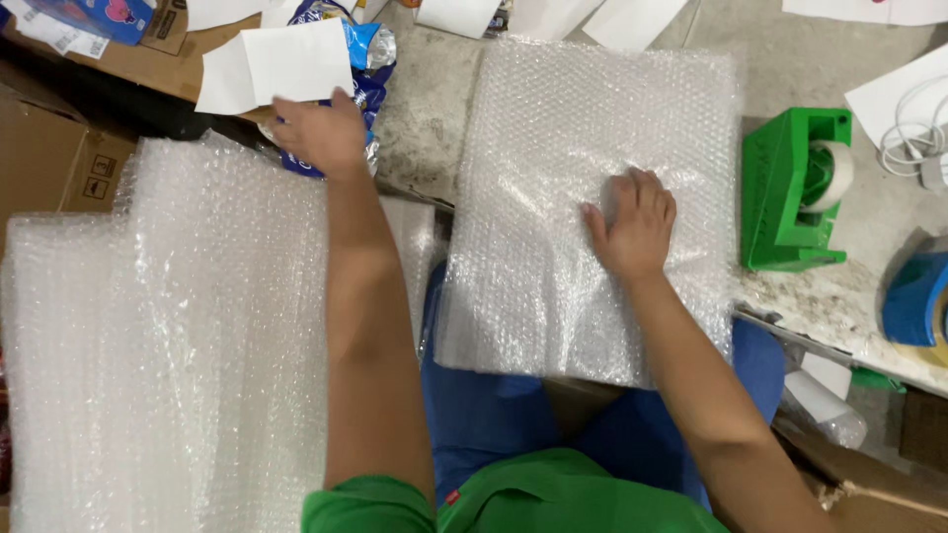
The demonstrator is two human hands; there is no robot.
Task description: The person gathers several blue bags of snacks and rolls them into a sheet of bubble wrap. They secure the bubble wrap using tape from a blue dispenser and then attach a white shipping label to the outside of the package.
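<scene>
The left hand (314, 133) covers much of a crinkled blue and silver foil packet (367, 61), its contents unreadable. A tall stack of clear bubble wrap sheets (168, 345) runs off the bottom edge. A blue tape roll (916, 299) is cut by the right edge.

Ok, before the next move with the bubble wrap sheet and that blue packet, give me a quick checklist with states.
1. Bubble wrap sheet lies flat on the worktop: ok, though its near edge overhangs.
2. Right hand presses the sheet: ok.
3. Left hand has hold of the blue foil packet: cannot tell, the fingers are hidden.
4. Green tape dispenser beside the sheet, loaded: ok.
5. Spare bubble wrap stack at the left: ok.
</scene>
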